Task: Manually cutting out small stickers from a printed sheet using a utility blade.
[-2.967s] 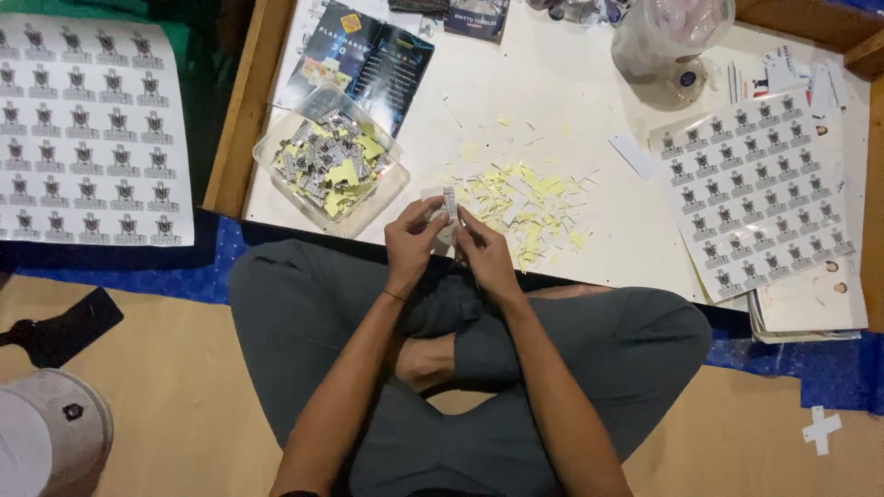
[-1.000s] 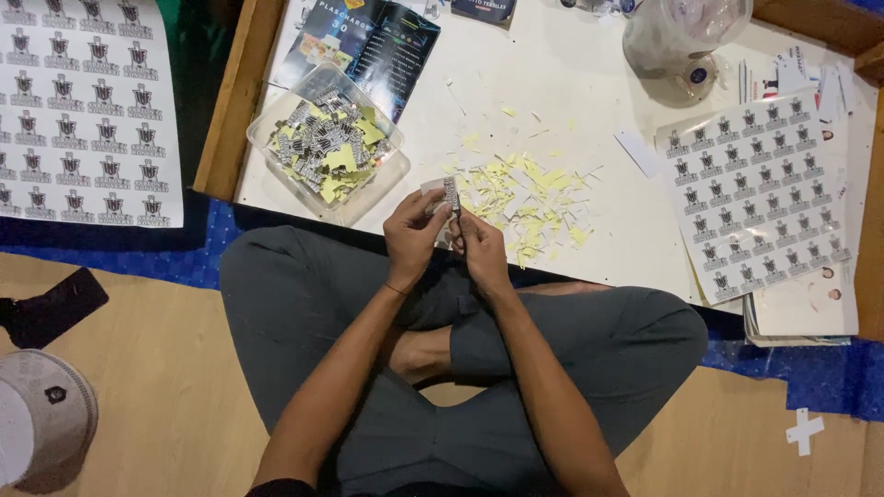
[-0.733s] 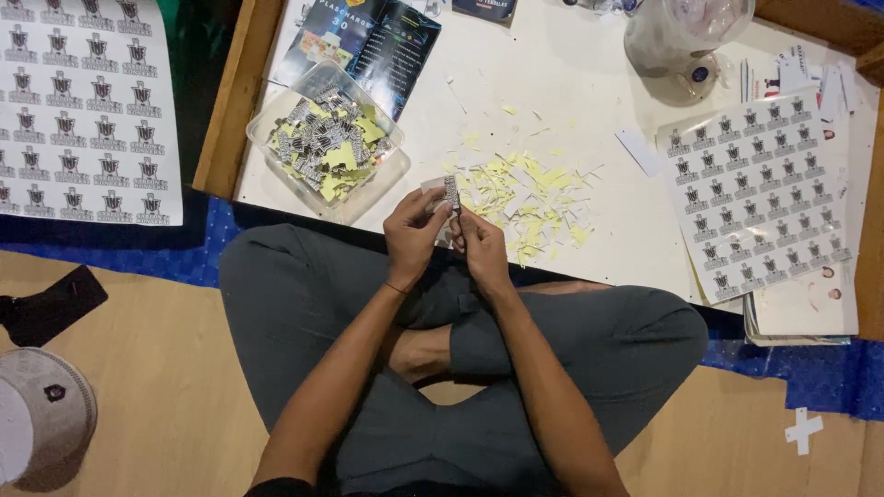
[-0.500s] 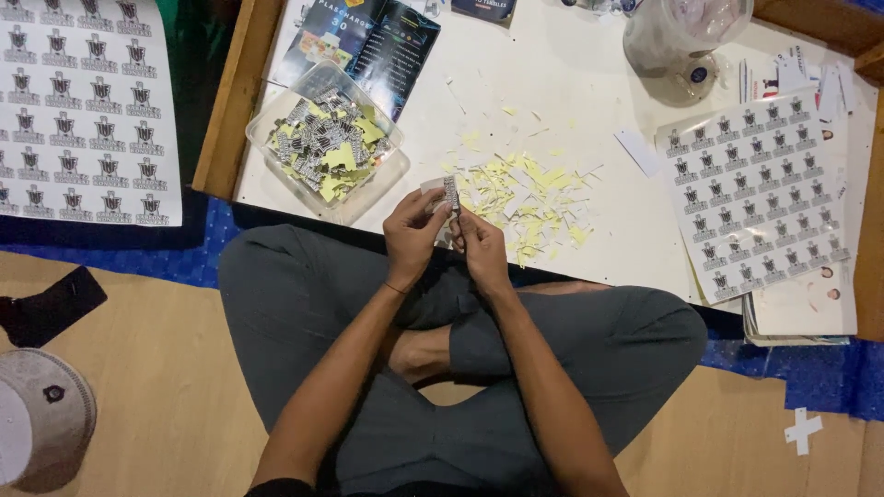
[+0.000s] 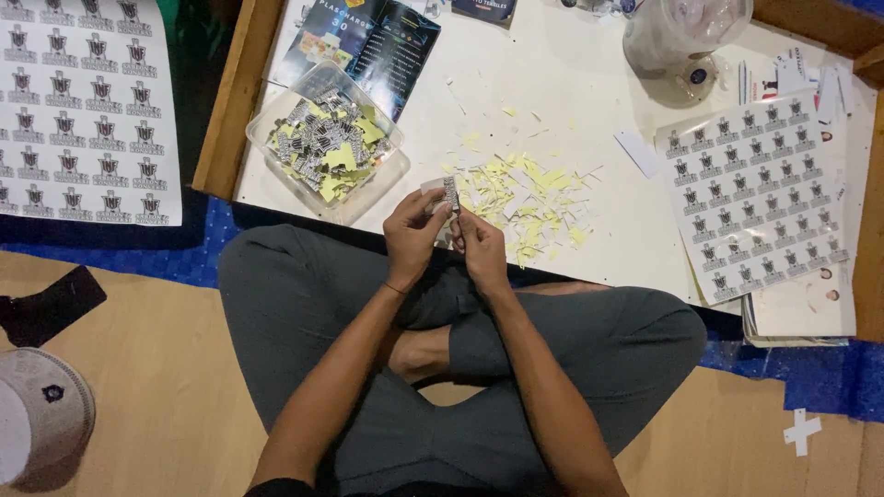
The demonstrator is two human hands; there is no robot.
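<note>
I sit cross-legged at a low white table. My left hand pinches a small stack of cut stickers upright at the table's near edge. My right hand is closed beside it, its fingertips touching the stack's lower part. Just beyond my hands lies a pile of yellow and white paper scraps. A clear plastic tub with several cut stickers and yellow backing bits stands to the left of my hands.
A printed sticker sheet lies at the table's right, another large sticker sheet on the floor at left. A dark booklet and a clear jar sit at the back. A grey cap lies bottom left.
The view has shifted slightly. My hands stay together on the small sticker stack, with only small finger movements.
</note>
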